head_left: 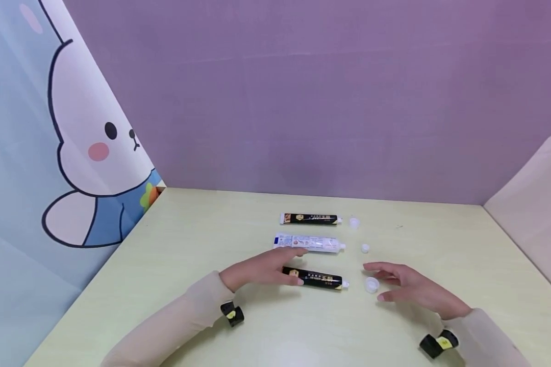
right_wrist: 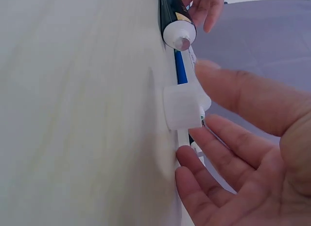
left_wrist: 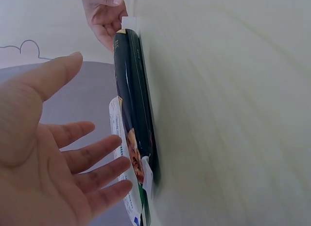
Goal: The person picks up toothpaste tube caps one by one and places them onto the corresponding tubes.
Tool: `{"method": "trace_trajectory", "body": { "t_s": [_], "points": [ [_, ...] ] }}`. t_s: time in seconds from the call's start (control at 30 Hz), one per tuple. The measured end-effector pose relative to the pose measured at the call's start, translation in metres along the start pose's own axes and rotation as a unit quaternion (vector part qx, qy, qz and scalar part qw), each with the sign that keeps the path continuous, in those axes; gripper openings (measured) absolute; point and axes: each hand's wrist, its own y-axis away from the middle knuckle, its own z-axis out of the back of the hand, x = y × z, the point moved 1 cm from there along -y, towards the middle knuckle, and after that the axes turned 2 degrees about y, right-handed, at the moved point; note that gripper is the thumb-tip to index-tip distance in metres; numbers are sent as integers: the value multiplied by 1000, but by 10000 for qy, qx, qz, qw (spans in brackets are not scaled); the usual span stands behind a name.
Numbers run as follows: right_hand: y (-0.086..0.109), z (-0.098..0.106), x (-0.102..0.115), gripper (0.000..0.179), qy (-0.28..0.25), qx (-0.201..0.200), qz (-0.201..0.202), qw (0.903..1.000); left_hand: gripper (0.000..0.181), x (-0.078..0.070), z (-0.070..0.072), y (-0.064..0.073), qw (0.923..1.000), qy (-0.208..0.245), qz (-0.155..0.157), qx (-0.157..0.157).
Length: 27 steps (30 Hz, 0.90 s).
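My left hand [head_left: 267, 267] hovers at the flat end of the nearest black toothpaste tube [head_left: 321, 279], thumb and fingers spread apart. In the left wrist view the fingers are straight and the palm holds nothing. My right hand [head_left: 418, 290] reaches around the nearest white cap [right_wrist: 183, 107], thumb on one side and fingers on the other, not pinching it. That cap stands just off the tube's uncapped nozzle [right_wrist: 182, 43]. Behind lie a white toothpaste tube [head_left: 309, 243], partly overlapped by the left fingers, and a second black tube [head_left: 309, 219], both uncapped.
A small white cap [head_left: 365, 248] lies right of the white tube, and a translucent cap [head_left: 354, 222] right of the far black tube. The pale table [head_left: 202, 219] meets a purple backdrop [head_left: 303, 102] at the back and a rabbit-printed cloth [head_left: 87, 127] at left.
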Motion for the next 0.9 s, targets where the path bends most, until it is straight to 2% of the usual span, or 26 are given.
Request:
{"method": "trace_trajectory", "body": {
  "t_s": [0.17,0.37,0.6,0.8,0.9],
  "points": [
    [-5,-2,-1,67,88,-193,-67,9998,70,1,-1,-4,9992,379,68,110],
    [-9,-2,-3,58,71,-212,107,9997,67,1,-6,-8,9978,629,82,217],
    [-12,-2,-4,51,165,-357,-263,9989,62,-3,-10,-16,9981,567,9,240],
    [-14,-4,-6,50,110,-442,-396,9982,58,-4,-11,-17,9988,440,211,77],
    [-13,-4,-6,49,49,-457,-409,9981,55,-4,-11,-18,9990,397,209,37]
  ]
}}
